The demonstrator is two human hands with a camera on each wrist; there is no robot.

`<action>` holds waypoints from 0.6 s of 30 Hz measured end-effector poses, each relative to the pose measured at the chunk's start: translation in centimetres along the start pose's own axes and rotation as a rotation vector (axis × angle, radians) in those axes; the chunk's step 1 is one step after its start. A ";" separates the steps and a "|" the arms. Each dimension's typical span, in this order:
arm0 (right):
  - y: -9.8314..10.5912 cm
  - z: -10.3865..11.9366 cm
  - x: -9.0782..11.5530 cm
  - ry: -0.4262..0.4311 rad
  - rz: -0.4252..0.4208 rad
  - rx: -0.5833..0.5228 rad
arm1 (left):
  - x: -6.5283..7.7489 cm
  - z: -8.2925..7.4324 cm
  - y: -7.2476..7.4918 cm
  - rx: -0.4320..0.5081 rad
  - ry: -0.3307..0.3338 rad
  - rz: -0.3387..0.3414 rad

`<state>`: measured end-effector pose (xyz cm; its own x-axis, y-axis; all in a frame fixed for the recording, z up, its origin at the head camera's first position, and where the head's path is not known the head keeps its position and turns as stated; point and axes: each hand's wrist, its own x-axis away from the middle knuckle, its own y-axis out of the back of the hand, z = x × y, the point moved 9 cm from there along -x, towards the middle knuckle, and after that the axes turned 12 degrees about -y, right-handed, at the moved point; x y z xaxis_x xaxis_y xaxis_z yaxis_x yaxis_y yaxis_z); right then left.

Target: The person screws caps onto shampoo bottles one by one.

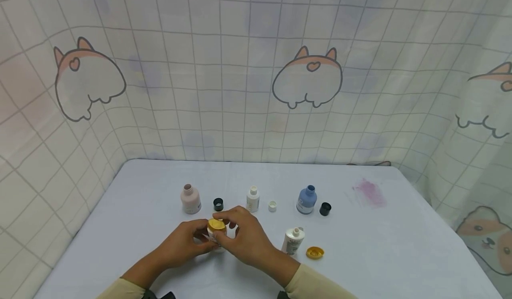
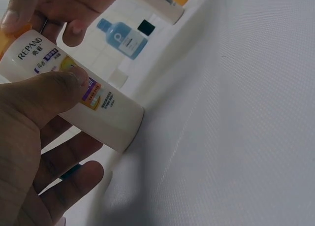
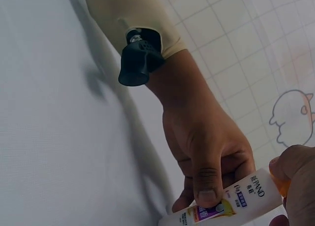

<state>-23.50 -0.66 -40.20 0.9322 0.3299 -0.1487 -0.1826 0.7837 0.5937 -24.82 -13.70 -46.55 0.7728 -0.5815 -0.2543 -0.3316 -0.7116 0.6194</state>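
A white bottle (image 2: 115, 120) with a printed label stands between my hands at the front of the table. My left hand (image 1: 182, 245) grips its body, the thumb lying across the label. On top sits a yellow cap (image 1: 217, 225), pinched between the thumb and fingers of my right hand (image 1: 249, 237). Whether the cap is tight or loose cannot be told. Just right of my right hand is a second white bottle (image 1: 293, 242), uncapped, and beside it a yellow cap (image 1: 315, 253) lies on the cloth.
Behind my hands stand an uncapped pink bottle (image 1: 190, 200), a small white bottle (image 1: 253, 200) and a blue bottle (image 1: 306, 201). Near them lie a black cap (image 1: 218, 204), a white cap (image 1: 272, 206) and another black cap (image 1: 325, 209). A pink stain (image 1: 370, 193) marks the white tablecloth (image 1: 384, 245).
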 end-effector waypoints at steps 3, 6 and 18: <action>0.1 0.0 0.1 -0.003 -0.010 0.009 | -0.1 0.1 -0.1 0.008 -0.007 0.002; 0.3 0.1 0.3 0.006 -0.018 0.011 | -0.1 0.1 -0.2 0.019 -0.010 0.005; 1.0 -0.2 0.6 0.046 -0.043 -0.012 | -0.2 0.2 -0.2 0.038 0.004 0.015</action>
<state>-23.16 0.43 -39.80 0.9239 0.3197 -0.2102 -0.1470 0.8039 0.5763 -25.00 -13.51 -46.79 0.7696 -0.5906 -0.2427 -0.3634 -0.7177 0.5940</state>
